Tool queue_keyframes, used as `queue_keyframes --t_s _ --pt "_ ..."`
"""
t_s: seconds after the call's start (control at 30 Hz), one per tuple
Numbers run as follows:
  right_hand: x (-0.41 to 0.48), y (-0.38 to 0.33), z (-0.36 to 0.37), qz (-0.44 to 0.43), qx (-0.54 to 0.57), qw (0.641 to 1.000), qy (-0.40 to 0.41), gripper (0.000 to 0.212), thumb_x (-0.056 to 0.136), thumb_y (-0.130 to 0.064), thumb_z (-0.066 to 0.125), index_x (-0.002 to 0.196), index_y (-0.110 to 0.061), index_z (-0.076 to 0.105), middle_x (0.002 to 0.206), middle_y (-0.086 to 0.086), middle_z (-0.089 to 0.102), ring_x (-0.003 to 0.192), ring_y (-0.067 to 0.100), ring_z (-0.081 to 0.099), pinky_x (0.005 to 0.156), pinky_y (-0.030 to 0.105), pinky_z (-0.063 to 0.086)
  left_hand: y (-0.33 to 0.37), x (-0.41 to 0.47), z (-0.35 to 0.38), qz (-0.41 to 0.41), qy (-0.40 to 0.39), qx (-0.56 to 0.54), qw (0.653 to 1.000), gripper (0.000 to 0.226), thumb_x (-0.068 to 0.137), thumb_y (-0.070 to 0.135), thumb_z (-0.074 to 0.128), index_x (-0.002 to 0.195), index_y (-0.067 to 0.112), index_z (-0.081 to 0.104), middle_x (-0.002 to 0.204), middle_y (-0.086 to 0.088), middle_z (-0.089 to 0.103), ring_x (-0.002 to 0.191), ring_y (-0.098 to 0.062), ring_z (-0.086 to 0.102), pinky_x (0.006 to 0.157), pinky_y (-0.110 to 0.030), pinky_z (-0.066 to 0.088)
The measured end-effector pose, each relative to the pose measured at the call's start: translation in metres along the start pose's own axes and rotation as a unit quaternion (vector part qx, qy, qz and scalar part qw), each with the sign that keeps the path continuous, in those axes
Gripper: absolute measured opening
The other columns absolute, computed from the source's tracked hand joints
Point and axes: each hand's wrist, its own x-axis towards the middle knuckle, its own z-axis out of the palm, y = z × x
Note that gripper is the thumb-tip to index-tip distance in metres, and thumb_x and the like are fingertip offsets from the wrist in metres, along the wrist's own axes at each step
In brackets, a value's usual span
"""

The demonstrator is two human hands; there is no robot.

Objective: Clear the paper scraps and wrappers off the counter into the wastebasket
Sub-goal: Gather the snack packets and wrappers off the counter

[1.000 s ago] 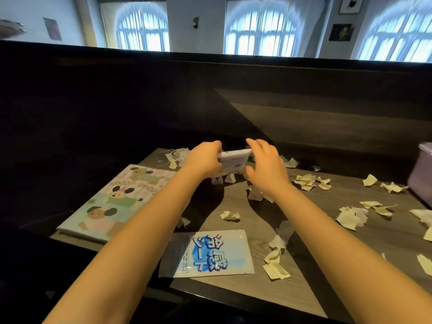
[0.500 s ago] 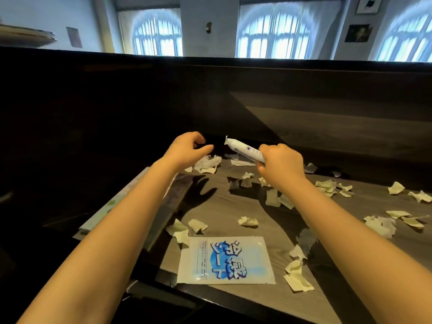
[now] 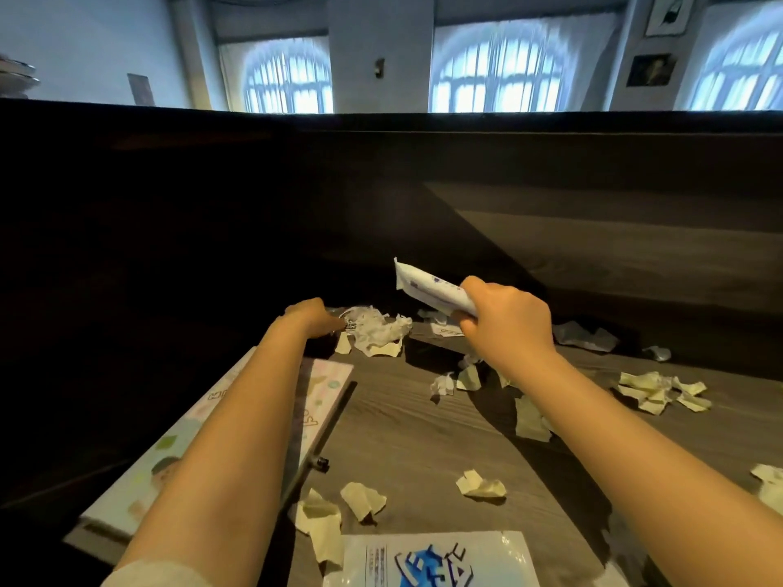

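Jutting from right grip (image 3: 504,324): rolled wrapper (image 3: 423,286)

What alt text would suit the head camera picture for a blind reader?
A person's right hand grips a rolled white wrapper above a wooden counter littered with paper scraps; the left hand is beside a crumpled wrapper.

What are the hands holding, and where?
The right hand grips the white wrapper by its near end. The left hand is at a crumpled wrapper; a grip cannot be told.
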Motion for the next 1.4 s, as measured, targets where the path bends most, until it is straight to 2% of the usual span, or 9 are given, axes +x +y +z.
queue_keyframes --t_s 0.13,0.23,0.37,0.57,0.77,0.83,0.93,1.2,1.4 --pt "0.003 0.001 0.006 0.000 0.012 1.000 0.007 0.031 0.094 -0.036 0.051 0.121 -0.021 0.050 0.104 0.002 0.065 0.088 0.021 0.062 0.063 0.030 0.047 0.005 0.004 -0.005 0.006 -0.022 0.016 1.000 0.070 0.079 0.045 0.068 0.136 0.012 0.044 0.140 -0.012 0.045 0.128 -0.032 0.041 0.105 -0.043 0.040" --pt "0.002 0.000 0.010 0.015 0.022 1.000 0.001 0.030 0.094 -0.036 0.051 0.119 -0.020 0.051 0.102 0.002 0.064 0.086 0.021 0.061 0.060 0.028 0.040 0.008 -0.001 -0.005 0.012 -0.052 -0.016 0.998 0.059 0.078 0.040 0.071 0.122 0.005 0.054 0.119 -0.010 0.058 0.109 -0.028 0.055 0.093 -0.035 0.047" --pt "-0.006 -0.001 0.007 0.023 0.033 0.999 -0.013 0.027 0.093 -0.034 0.050 0.117 -0.020 0.052 0.100 0.002 0.065 0.083 0.021 0.061 0.060 0.029 0.044 0.012 -0.015 -0.005 0.009 -0.051 -0.041 0.998 0.048 0.076 0.033 0.075 0.110 0.003 0.059 0.097 -0.008 0.059 0.086 -0.021 0.054 0.074 -0.030 0.044" --pt "-0.017 0.008 -0.017 0.073 0.024 0.997 -0.026 0.028 0.095 -0.034 0.048 0.117 -0.018 0.050 0.101 0.005 0.064 0.084 0.021 0.061 0.062 0.030 0.048 0.020 -0.047 -0.017 0.027 0.019 -0.168 0.985 0.029 0.085 0.021 0.066 0.107 0.004 0.061 0.100 -0.012 0.062 0.088 -0.024 0.058 0.073 -0.032 0.047" --pt "-0.035 0.009 -0.046 0.125 0.044 0.991 -0.021 0.029 0.095 -0.035 0.050 0.116 -0.016 0.052 0.104 0.007 0.065 0.085 0.024 0.063 0.061 0.031 0.049 0.027 -0.094 -0.045 0.094 0.108 -0.171 0.975 0.015 0.093 0.020 0.053 0.100 0.007 0.054 0.092 -0.012 0.056 0.085 -0.028 0.056 0.063 -0.031 0.038" --pt "-0.042 0.010 -0.057 0.132 0.049 0.990 -0.019 0.029 0.095 -0.035 0.050 0.117 -0.016 0.052 0.104 0.007 0.065 0.084 0.023 0.062 0.060 0.030 0.047 0.029 -0.109 -0.054 0.106 0.124 -0.183 0.969 0.012 0.094 0.019 0.051 0.087 0.010 0.050 0.082 -0.007 0.048 0.077 -0.024 0.051 0.061 -0.030 0.034" --pt "-0.056 0.013 -0.073 0.144 0.061 0.988 -0.009 0.029 0.094 -0.035 0.050 0.117 -0.016 0.052 0.102 0.006 0.065 0.082 0.023 0.061 0.059 0.030 0.047 0.031 -0.131 -0.063 0.130 0.133 -0.213 0.959 0.032 0.094 0.018 0.051 0.066 0.022 0.035 0.070 0.001 0.043 0.068 -0.017 0.044 0.055 -0.028 0.031" --pt "-0.105 0.048 -0.118 0.216 0.143 0.964 0.060 0.024 0.092 -0.033 0.056 0.109 -0.016 0.058 0.097 0.006 0.065 0.077 0.018 0.054 0.058 0.026 0.041 0.081 -0.209 -0.067 0.220 0.107 -0.301 0.922 0.025 0.092 0.018 0.055 0.071 0.014 0.041 0.070 0.000 0.044 0.067 -0.014 0.043 0.056 -0.023 0.034" --pt "-0.154 0.094 -0.157 0.263 0.173 0.941 0.121 0.031 0.091 -0.031 0.060 0.116 -0.014 0.059 0.106 0.006 0.066 0.088 0.018 0.059 0.067 0.029 0.048 0.143 -0.264 -0.041 0.273 0.070 -0.319 0.905 0.012 0.092 0.019 0.056 0.089 0.007 0.055 0.077 0.000 0.052 0.073 -0.013 0.049 0.062 -0.023 0.041"
